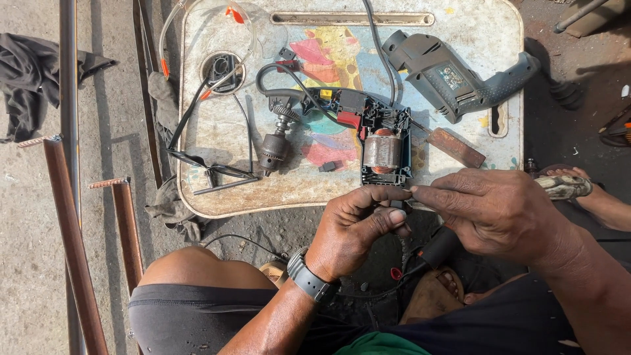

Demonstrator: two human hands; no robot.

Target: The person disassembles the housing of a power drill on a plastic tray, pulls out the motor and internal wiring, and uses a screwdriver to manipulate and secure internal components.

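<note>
Your left hand (355, 227) and right hand (490, 210) pinch a small part (402, 192) between fingertips, just below the opened drill body (378, 141) on the tray (217, 138). You seem mid-repair; seating that part above your grip calls for steady alignment.

left hand (351, 230): bare, black wristwatch (309, 276) with a thick dark strap on the wrist | right hand (490, 210): bare, nothing worn on wrist or fingers | forearms: sleeveless | legs: dark shorts (197, 315) (knee uncovered) | torso: green garment edge (381, 344) at bottom of view
</note>
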